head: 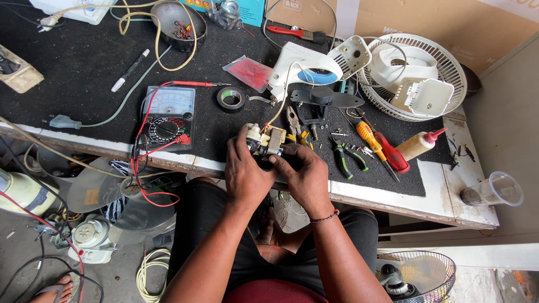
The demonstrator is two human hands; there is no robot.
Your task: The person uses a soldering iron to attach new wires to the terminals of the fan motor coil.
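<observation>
Both my hands hold a small fan motor at the near edge of the black-covered workbench. My left hand grips its left side, thumb up along the metal core. My right hand closes on its right side from below. A thin wire runs from the motor up to the white fan housing. Yellow-handled pliers lie just behind the motor.
An analog multimeter with red leads sits left. A black tape roll, green pliers, orange and red screwdrivers, a glue bottle and a white fan grille lie right. A plastic cup stands at the corner.
</observation>
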